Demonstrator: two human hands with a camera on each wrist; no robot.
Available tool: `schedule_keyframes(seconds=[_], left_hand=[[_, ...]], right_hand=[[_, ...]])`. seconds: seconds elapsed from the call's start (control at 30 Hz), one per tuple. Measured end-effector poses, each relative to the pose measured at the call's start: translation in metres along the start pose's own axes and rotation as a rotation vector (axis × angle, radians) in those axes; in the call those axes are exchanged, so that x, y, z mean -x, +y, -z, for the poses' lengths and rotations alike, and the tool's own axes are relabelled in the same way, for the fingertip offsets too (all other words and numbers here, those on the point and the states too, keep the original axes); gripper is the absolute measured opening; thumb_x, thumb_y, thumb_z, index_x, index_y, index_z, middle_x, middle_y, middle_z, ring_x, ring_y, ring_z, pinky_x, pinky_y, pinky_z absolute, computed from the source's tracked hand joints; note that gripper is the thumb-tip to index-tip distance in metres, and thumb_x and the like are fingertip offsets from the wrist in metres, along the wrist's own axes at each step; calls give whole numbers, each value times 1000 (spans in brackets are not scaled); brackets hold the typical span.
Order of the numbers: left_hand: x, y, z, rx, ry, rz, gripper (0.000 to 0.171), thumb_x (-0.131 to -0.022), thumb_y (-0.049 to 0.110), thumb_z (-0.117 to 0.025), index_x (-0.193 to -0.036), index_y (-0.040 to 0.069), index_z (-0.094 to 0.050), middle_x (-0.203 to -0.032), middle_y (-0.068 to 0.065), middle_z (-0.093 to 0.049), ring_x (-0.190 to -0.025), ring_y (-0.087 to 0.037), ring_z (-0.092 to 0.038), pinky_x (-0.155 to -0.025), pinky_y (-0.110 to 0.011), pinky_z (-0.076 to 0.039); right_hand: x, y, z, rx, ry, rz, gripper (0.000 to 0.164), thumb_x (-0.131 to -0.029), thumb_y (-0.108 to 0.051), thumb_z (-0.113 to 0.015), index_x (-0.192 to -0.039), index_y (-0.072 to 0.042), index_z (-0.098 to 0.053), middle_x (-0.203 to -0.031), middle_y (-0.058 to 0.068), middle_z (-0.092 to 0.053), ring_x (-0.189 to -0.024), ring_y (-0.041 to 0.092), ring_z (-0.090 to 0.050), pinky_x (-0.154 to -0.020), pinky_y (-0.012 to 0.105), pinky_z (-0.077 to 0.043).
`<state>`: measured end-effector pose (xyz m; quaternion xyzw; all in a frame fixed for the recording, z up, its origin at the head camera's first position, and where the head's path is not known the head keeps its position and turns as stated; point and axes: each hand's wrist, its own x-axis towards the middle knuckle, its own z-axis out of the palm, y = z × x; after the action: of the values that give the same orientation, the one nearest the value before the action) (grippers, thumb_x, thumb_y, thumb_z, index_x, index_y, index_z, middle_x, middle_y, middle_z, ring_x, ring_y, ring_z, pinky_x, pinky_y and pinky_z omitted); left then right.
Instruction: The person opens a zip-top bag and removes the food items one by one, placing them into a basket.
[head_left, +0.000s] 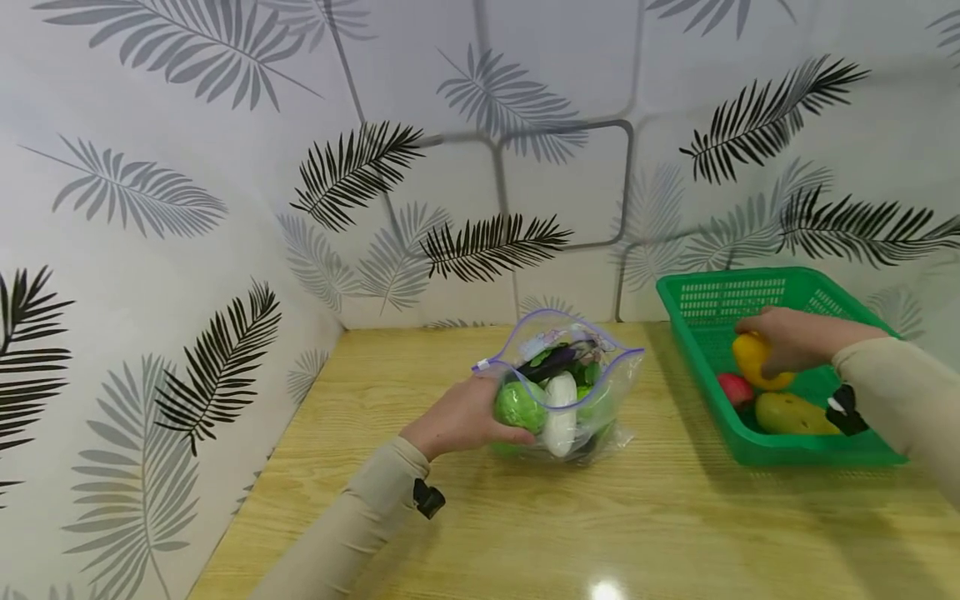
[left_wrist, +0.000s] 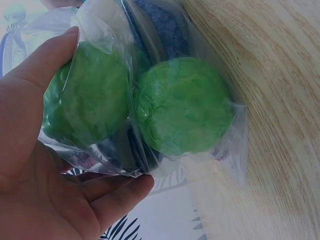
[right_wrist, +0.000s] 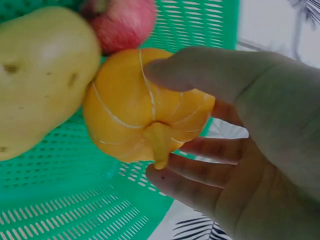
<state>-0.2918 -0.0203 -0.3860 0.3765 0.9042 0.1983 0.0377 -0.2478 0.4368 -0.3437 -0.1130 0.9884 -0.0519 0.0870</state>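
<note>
The person's right hand (head_left: 787, 340) is inside the green basket (head_left: 817, 452), thumb and fingers curved in a grip, the sleeved right arm (head_left: 900, 387) crossing the basket's right rim. Well left of the basket, the left hand (head_left: 468, 421) grips too, thumb opposite fingers, the sleeved left arm (head_left: 348, 521) slanting behind it.

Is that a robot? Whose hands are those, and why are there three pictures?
No robot here! These are a person's bare left hand and right hand. The big picture looks down from the head; the other two look out from each wrist. On the wood-patterned table stand a clear zip bag and a green basket. The left fingers hold the bag, which has green round things inside. The right fingers grip an orange pumpkin in the basket, beside a red round thing and a yellow lumpy one.
</note>
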Motion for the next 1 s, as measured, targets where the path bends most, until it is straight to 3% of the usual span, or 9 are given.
schedule_keyframes(seconds=[0.2,0.33,0.43,0.57,0.7,0.83,1.0], left_hand=[[-1,1,1,0,6,-19,103,-60,70,-69,-141,19,-31,-123,7,-49,-108,-10,-51,-91,-32,-44],[-1,0,1,3,12,-25,99,-60,69,-70,-138,19,-34,-120,8,-49,-106,-9,-50,-90,-32,-44],[-1,0,0,1,3,-24,100,-60,70,-70,-138,19,-34,-121,8,-49,-107,-9,-50,-91,-32,-44],[0,-1,2,-7,-12,-12,104,-60,72,-68,-141,19,-30,-125,7,-48,-109,-10,-50,-91,-32,-43],[1,-3,5,6,-16,-10,107,-61,71,-68,-145,20,-25,-131,6,-46,-112,-10,-50,-92,-33,-43],[2,-4,4,26,-17,-19,107,-62,69,-69,-146,21,-23,-131,8,-46,-111,-8,-49,-91,-32,-43],[2,-3,1,39,-40,-23,103,-63,69,-68,-145,24,-23,-125,11,-48,-106,-5,-51,-90,-31,-44]], right_hand=[[-5,-3,-6,-3,-24,5,58,-73,-2,-68,-127,6,-49,-119,29,-53,-102,42,-53,-63,35,-45],[-6,-17,0,-3,-12,54,45,-80,-2,-62,-125,2,-53,-116,23,-58,-104,41,-55,-70,41,-49],[-3,-47,12,28,57,118,36,-84,-6,-61,-120,-3,-59,-112,15,-62,-100,33,-59,-79,48,-48],[0,-104,35,84,258,229,25,-88,-9,-57,-112,-13,-65,-107,3,-65,-92,19,-62,-75,40,-50],[-3,-161,47,131,442,406,19,-90,-12,-56,-105,-19,-66,-101,-4,-65,-87,12,-61,-70,33,-50],[-16,-200,37,113,411,534,22,-91,-9,-53,-107,-17,-66,-104,-1,-65,-92,13,-62,-72,31,-51],[-35,-217,15,236,370,515,24,-87,-2,-56,-108,-10,-65,-100,6,-66,-87,20,-63,-68,32,-52]])
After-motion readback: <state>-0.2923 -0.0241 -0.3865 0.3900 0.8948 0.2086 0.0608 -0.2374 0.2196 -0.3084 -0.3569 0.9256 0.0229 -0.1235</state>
